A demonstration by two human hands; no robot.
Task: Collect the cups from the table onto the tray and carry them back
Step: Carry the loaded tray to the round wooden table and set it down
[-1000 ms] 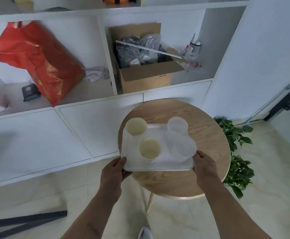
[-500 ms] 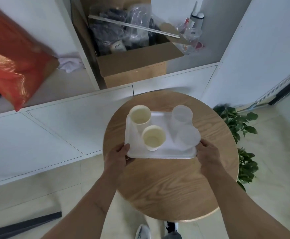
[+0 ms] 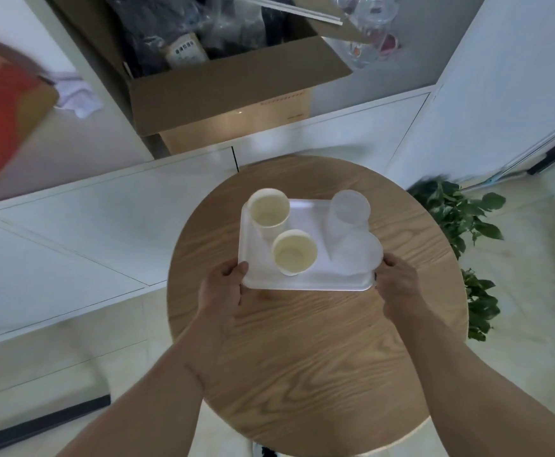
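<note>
With all four cups, two cream paper cups and two clear plastic ones, standing on the white rectangular tray over the round wooden table, the left hand and right hand are gripping its near corners, so only carrying back is remaining.

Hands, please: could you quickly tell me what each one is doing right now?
Left hand: closed on the near-left corner of the white tray.
Right hand: closed on the tray's near-right corner.
</note>
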